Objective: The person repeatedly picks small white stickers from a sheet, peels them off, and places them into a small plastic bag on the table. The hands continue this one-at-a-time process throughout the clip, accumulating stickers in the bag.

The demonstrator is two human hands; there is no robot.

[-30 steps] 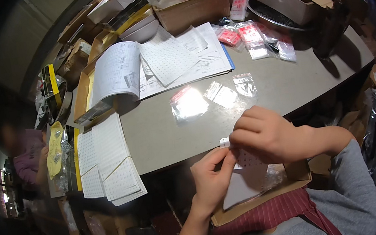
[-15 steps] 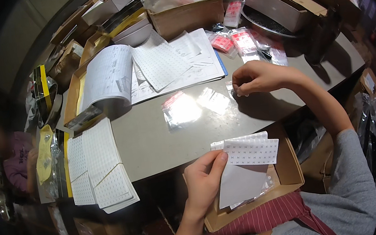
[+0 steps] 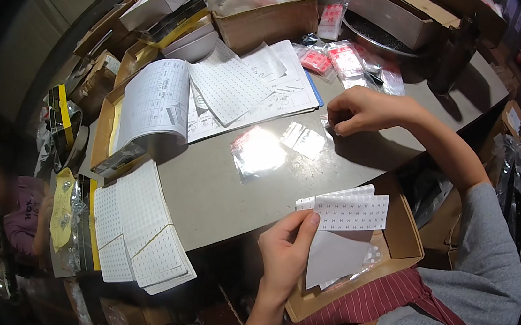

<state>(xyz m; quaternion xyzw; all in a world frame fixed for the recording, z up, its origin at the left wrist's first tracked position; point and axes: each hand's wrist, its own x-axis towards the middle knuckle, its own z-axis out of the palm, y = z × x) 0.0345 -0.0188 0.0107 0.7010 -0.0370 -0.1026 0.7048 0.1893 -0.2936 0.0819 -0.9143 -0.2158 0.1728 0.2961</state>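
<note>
The left hand (image 3: 286, 244) has its grip pinched closed, thumb against fingers, on the left end of the printed label sheets (image 3: 353, 213), above an open cardboard box (image 3: 410, 232). Over the grey surface (image 3: 213, 197), the right hand (image 3: 367, 112) is curled beside a small clear bag (image 3: 326, 123); whether its grip has closed on that, I cannot tell, and another small bag (image 3: 305, 141) lies just to the left

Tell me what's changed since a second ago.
The right hand has left the printed sheets and moved forward over the table to the rightmost small clear bag; whether it grips the bag is unclear. The left hand still pinches the sheets. The open booklet and banded stack stayed put.
</note>
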